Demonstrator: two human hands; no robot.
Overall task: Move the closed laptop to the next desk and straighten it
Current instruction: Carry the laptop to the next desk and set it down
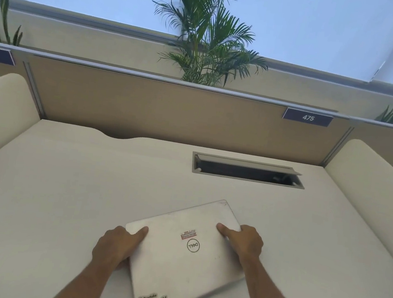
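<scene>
Silver and closed, the laptop (185, 254) lies on the pale worktop (62, 182) near its front edge, just right of centre, and it sits skewed: its far corner swings toward the cable tray (247, 170) on the right instead of squaring up with the back partition (158, 109). You have both hands on it. Your left hand (114, 245) clasps the left edge with the thumb laid on the lid and the fingers tucked under or beside the edge; your right hand (246, 241) grips the right edge the same way, thumb on top. I cannot tell whether the laptop is resting fully on the surface or slightly lifted at the near side.

This looks like the straightening step at the desk marked 475 (308, 118). To do it well, keep the 2 grips opposite each other and rotate the laptop counter-clockwise about its centre, drawing your right hand toward you while your left eases away. Slide it flat, not lifted at 1 edge, so it does not slip off your thumbs. Use the straight line of the partition as your reference, and stop once the laptop's long edges run parallel to it. Let go only when it lies still.
</scene>
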